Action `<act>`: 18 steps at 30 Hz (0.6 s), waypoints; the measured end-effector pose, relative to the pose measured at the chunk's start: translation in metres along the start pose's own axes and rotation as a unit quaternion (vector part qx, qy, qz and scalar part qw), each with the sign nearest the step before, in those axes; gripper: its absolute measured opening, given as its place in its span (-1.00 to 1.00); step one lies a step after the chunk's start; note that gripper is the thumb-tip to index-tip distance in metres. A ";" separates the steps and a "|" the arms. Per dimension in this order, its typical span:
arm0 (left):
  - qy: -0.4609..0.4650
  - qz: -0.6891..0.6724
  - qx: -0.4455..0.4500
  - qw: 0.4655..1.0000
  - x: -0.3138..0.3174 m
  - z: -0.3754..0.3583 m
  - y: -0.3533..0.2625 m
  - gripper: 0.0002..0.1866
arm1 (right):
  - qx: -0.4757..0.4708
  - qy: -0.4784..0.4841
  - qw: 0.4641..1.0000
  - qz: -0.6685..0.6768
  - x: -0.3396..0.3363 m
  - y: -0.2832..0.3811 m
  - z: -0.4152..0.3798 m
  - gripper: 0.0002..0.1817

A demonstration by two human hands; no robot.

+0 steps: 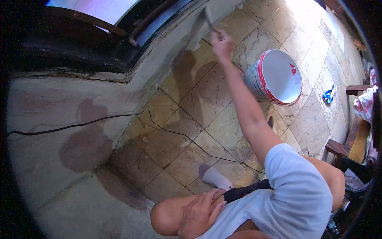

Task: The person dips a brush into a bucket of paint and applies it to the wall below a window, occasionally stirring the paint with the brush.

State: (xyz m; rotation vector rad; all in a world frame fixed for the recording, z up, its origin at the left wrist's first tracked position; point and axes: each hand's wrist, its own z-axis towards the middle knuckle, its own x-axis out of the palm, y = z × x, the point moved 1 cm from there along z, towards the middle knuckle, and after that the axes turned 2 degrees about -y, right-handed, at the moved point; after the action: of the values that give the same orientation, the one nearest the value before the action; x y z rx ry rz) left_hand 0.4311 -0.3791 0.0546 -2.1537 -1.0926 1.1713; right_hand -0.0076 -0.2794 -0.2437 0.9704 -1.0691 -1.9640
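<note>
My right hand [222,43] stretches far forward, its fingers closed round the handle of a narrow brush-like tool [208,18]. The tool's tip is at the low wall ledge [175,42]; whether it touches is hard to tell. Below and to the right of my right forearm stands a white bucket [281,77] with a red-smeared rim, its inside pale. My left hand [201,211] lies flat on my bent left knee [164,217], fingers extended and holding nothing.
A black cable [191,140] runs from the left wall [47,159] across the tiled floor [213,155]. A crumpled blue-and-white wrapper [329,94] lies right of the bucket. Wooden pieces [358,137] and plastic bags [364,104] crowd the right edge. A dark metal frame [79,51] borders the upper left.
</note>
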 end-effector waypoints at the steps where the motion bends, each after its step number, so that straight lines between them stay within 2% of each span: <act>1: 0.002 0.000 0.005 1.000 0.002 0.000 0.001 -0.65 | 0.050 0.014 0.998 0.046 0.005 0.027 -0.022 -0.75; 2: 0.003 0.001 0.010 1.000 0.004 0.001 0.002 -0.65 | 0.100 0.028 0.990 0.091 0.003 0.061 -0.054 -0.76; 3: 0.002 0.000 0.017 1.000 0.005 0.002 0.004 -0.65 | 0.040 0.023 0.997 0.064 0.008 0.075 -0.083 -0.75; 4: 0.000 0.000 0.024 1.000 0.007 0.002 0.006 -0.65 | 0.064 0.039 0.991 0.108 0.009 0.089 -0.116 -0.75; 6: 0.003 -0.003 0.030 1.000 0.006 0.004 0.005 -0.65 | 0.096 0.147 0.976 0.129 -0.012 0.120 -0.163 -0.75; 9: 0.010 -0.001 0.029 1.000 0.001 0.005 0.001 -0.65 | 0.118 0.316 0.928 0.157 -0.048 0.131 -0.177 -0.75; 11: 0.008 0.009 0.030 0.999 0.001 0.003 0.002 -0.65 | 0.148 0.319 0.924 0.154 -0.056 0.113 -0.159 -0.77; 13: 0.010 0.003 0.023 1.000 0.000 0.002 0.001 -0.66 | 0.082 0.191 0.972 0.105 -0.058 0.093 -0.112 -0.77; 14: 0.011 0.002 0.020 1.000 0.000 0.002 -0.001 -0.66 | 0.061 0.118 0.983 0.123 -0.056 0.078 -0.085 -0.76; 15: 0.006 0.011 0.019 1.000 -0.001 0.000 -0.002 -0.67 | 0.102 0.059 0.987 0.111 -0.052 0.063 -0.057 -0.77; 16: 0.000 0.021 0.019 1.000 -0.001 -0.001 -0.003 -0.67 | 0.024 -0.003 0.997 0.078 -0.045 0.038 -0.024 -0.76; 18: 0.004 0.026 0.018 0.999 -0.004 -0.002 -0.006 -0.67 | 0.077 -0.022 0.996 0.027 -0.042 0.026 0.024 -0.71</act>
State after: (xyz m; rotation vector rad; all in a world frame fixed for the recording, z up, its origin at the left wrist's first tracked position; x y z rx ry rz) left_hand 0.4286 -0.3789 0.0617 -2.1705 -1.0101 1.1955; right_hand -0.0024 -0.2468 -0.2000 0.9737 -1.2734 -1.8891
